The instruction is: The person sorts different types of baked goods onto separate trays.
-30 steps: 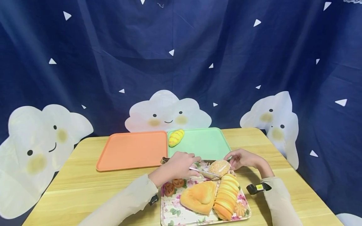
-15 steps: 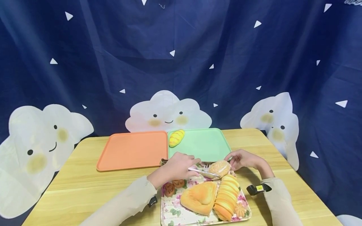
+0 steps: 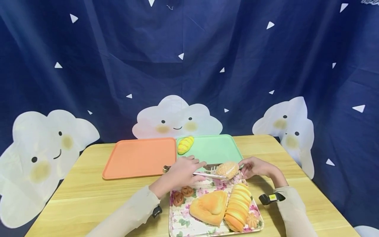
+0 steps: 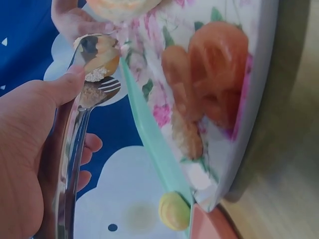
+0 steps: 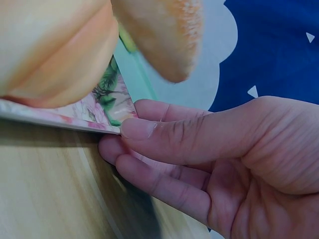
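Note:
My left hand (image 3: 183, 169) grips metal food tongs (image 3: 207, 175), one jaw slotted like a fork. Between the tongs' ends is a round sesame bun (image 3: 227, 169), raised over the far right part of a floral tray (image 3: 177, 226). In the left wrist view, the thumb presses along the tongs (image 4: 65, 164). My right hand (image 3: 257, 167) pinches the floral tray's far right corner, thumb on top and fingers beneath, as the right wrist view shows at the tray corner (image 5: 107, 107). The bun (image 5: 164, 40) hangs above that corner.
The floral tray also bears a long ridged bread (image 3: 238, 207), a triangular bread (image 3: 208, 207), small brown pieces (image 3: 178, 198) and a flower-shaped cookie (image 3: 251, 220). Behind stand a green tray (image 3: 213, 148) with a yellow bread (image 3: 185, 145) and an orange tray (image 3: 140, 158).
The left hand has lifted the tongs and sesame bun up and slightly left, away from the long bread. The right hand keeps its hold on the tray corner.

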`<state>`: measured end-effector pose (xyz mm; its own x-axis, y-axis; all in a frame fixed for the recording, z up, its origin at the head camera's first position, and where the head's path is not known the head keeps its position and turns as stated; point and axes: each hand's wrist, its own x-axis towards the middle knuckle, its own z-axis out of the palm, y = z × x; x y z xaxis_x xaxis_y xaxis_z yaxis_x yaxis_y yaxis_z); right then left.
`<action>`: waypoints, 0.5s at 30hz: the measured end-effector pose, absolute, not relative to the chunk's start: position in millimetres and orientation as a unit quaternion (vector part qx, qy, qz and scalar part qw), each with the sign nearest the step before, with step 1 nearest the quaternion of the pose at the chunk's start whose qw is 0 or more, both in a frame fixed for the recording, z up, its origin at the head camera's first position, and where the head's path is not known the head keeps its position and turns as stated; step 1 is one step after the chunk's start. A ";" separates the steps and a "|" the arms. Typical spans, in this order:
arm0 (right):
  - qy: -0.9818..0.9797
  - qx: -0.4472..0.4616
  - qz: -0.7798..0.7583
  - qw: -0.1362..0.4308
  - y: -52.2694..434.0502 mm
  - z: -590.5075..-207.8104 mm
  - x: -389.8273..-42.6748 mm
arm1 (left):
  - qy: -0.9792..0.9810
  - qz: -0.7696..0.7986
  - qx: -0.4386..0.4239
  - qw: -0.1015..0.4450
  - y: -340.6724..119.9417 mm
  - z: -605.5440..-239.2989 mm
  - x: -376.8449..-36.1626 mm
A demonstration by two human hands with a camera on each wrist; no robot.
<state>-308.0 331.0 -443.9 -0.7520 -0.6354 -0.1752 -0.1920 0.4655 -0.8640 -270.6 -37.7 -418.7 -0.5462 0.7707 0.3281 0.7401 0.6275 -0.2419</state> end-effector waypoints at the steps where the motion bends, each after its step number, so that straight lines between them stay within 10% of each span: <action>1: 0.820 -0.254 -0.450 0.246 331.0 -443.1 -307.7 | -0.880 0.039 -0.424 0.209 -38.9 -417.3 -271.6; 15: 0.817 -0.272 -0.447 0.241 332.1 -444.5 -309.0 | -0.889 0.013 -0.345 0.302 -58.3 -395.7 -285.8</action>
